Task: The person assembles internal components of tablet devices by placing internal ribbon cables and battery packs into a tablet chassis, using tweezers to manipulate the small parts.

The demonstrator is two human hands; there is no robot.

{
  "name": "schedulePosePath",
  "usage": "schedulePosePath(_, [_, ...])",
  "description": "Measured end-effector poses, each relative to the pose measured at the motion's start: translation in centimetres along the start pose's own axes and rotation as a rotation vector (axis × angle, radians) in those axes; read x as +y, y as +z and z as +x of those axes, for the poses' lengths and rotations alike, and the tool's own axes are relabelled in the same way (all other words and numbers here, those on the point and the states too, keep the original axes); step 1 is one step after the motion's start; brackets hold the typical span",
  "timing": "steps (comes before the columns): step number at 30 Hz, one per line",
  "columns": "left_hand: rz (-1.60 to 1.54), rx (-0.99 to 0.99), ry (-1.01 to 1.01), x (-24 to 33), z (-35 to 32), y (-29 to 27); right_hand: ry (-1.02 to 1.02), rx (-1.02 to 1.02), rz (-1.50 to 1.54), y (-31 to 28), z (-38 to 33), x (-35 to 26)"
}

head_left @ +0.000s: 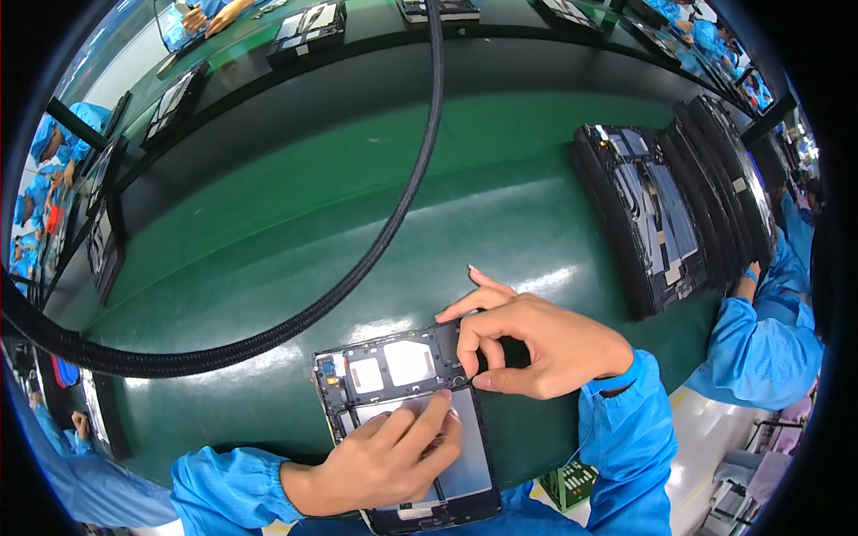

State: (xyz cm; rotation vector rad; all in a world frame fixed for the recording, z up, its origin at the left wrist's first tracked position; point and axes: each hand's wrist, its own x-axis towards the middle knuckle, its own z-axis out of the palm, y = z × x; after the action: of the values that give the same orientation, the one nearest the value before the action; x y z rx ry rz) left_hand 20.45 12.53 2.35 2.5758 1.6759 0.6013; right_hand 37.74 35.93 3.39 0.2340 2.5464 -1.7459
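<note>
- Steady the opened device (pixel 402 393) on the worktop (pixel 223 295) with the left hand (pixel 384 457), fingers bent (grip unclear).
- Use the right hand (pixel 541 347) lightly at the device's far-right corner; thumb and forefinger nearly meet, but I cannot tell what they pinch.

Device (pixel 407 364) on table (pixel 214 393), near edge; left hand (pixel 384 451) on its middle, right hand (pixel 541 348) at its far right corner. Device stack (pixel 657 214) farther back, right; cable (pixel 362 272) left of stack. Device row (pixel 308 29) along back ledge (pixel 372 21).
</note>
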Motion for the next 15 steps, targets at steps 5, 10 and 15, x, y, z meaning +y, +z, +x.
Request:
schedulePosePath(5, [0.098,-0.007,0.036,0.3,-0.3,0.4,-0.065,0.151,0.067,0.5,0.9,0.4])
schedulePosePath(10, [0.029,0.064,-0.013,0.1,-0.8,1.2,-0.126,0.349,-0.005,2.9,1.9,0.9])
schedulePosePath(15, [0.05,0.083,-0.034,0.1,-0.7,0.9,-0.137,0.419,0.01,3.9,2.4,0.9])
